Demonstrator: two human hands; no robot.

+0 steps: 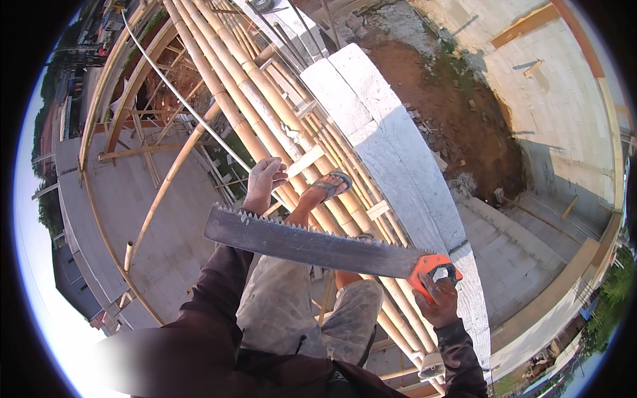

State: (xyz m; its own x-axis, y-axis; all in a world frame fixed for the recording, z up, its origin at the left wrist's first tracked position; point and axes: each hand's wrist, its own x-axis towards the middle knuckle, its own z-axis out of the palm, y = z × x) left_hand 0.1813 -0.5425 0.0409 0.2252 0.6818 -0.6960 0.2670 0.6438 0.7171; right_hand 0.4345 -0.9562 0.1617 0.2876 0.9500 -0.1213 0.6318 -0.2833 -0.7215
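My right hand [438, 302] is wrapped round the orange handle of a hand saw [312, 244]. Its long dark blade lies across the view above my lap, toothed edge facing away from me. The blade's far end crosses in front of my left forearm. Above that end, my left hand [264, 179] is raised with its fingers curled, next to a thin pale pole [192, 109]. Whether the fingers hold anything is hidden. Right of my right hand runs a wall top of pale blocks [405, 166], with the saw handle over its edge.
My sandalled foot [332, 186] stands on long bamboo poles [225, 93], with small wood pieces [305, 161] across them. Gaps between poles show a drop below. Right of the wall lies a deep pit with brown soil [444, 93]; left, a lower grey floor [159, 199].
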